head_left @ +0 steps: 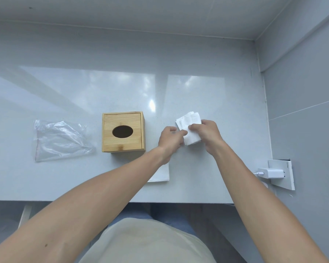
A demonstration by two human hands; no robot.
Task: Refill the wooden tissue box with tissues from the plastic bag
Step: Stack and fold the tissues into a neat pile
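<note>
A wooden tissue box [123, 131] with a dark oval slot in its top stands on the white counter, near the middle. To its left lies a clear plastic bag [60, 139], flat and crumpled, with nothing visible inside. Right of the box a stack of white tissues [190, 122] rests on the counter. My left hand [170, 138] pinches the stack's left edge. My right hand [207, 132] presses and grips it from the right. Both hands cover part of the stack.
A thin white sheet [160, 174] lies on the counter under my left forearm. A white charger [270, 172] is plugged into a wall socket plate [288, 174] at the right. Grey walls close the back and right sides. The counter's front edge [65, 200] runs below my arms.
</note>
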